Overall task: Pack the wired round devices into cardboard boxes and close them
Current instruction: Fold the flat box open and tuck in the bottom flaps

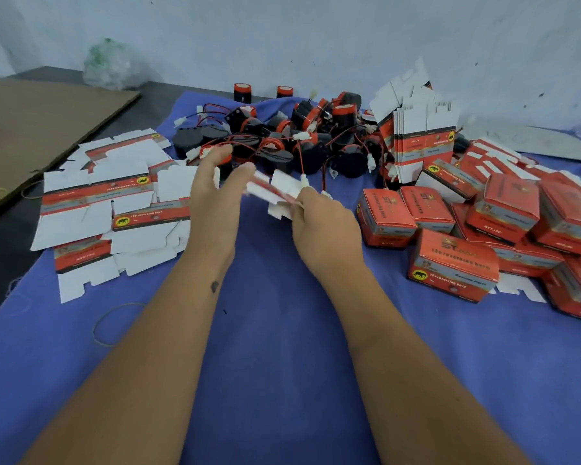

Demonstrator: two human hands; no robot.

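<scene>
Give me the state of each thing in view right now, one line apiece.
Left hand: fingers straight, touching the carton.
Right hand: pinching the carton.
Carton: unfolded, held between both hands, blurred.
Flat cartons: unfolded, scattered at left.
Carton stack: flat, standing on edge.
Boxes: closed, piled at right.
Devices: loose, unpacked, wires tangled.
Rubber band: loose on cloth.

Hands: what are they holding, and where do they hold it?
The right hand pinches a flat cardboard box at its near edge. The left hand has straight fingers touching the box's far end; the blur hides any grip.
</scene>
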